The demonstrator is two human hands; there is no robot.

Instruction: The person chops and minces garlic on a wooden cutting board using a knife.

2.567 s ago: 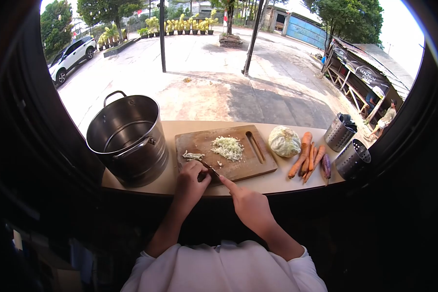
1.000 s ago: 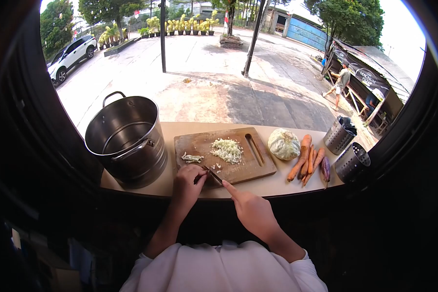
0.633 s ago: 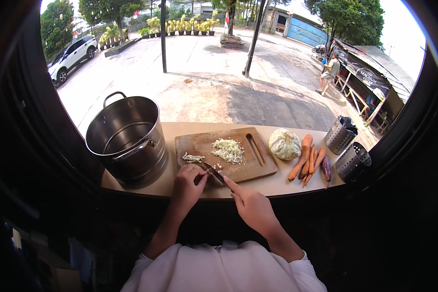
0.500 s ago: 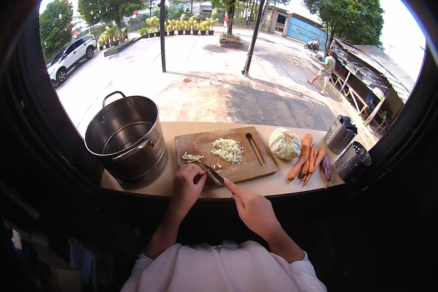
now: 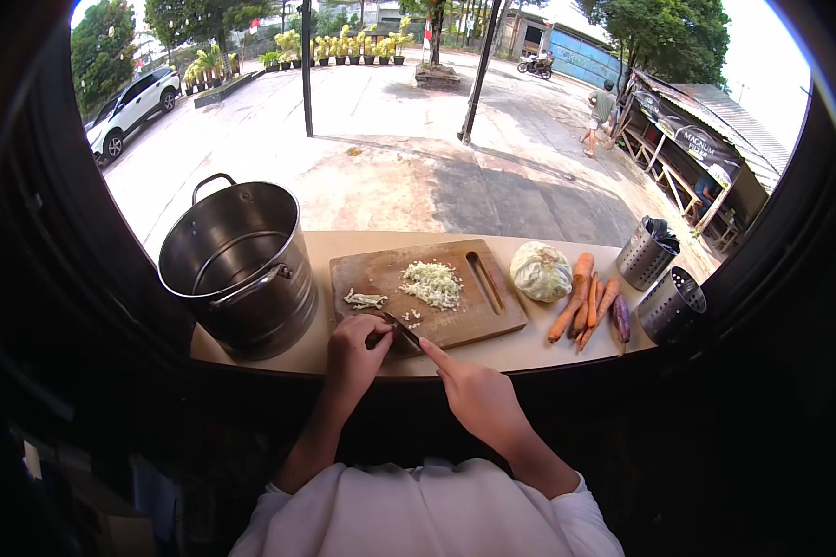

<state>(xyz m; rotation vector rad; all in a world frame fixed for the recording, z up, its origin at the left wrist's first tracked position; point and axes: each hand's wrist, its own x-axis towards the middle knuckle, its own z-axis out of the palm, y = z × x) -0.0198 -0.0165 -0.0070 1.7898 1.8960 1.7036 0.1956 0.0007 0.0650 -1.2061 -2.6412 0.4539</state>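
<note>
A wooden cutting board [image 5: 372, 269] lies on the counter in front of me, with a heap of finely chopped pale vegetable [image 5: 432, 284] on it. A small bunch of pale shreds [image 5: 365, 301] rests near its left end, and a few loose bits lie below the heap. My right hand [image 5: 481, 397] grips a knife [image 5: 405, 332], forefinger stretched along its back, the blade pointing up and left over the board's near edge. Close beside the blade, my left hand [image 5: 355, 345] is curled at the board's near left corner. Whatever its fingers pinch is hidden.
A large steel pot [image 5: 241, 316] stands left of the board. To the right lie a cabbage [image 5: 541, 272], several carrots [image 5: 582, 288] and a purple eggplant [image 5: 620, 317]. Two perforated metal holders [image 5: 667, 316] stand at the counter's right end. A person [image 5: 599, 116] walks outside.
The knife and my right hand have shifted slightly left, closer to my left hand, which stays nearly in place. Outside, the walking person has moved farther off and a motorbike has moved left.
</note>
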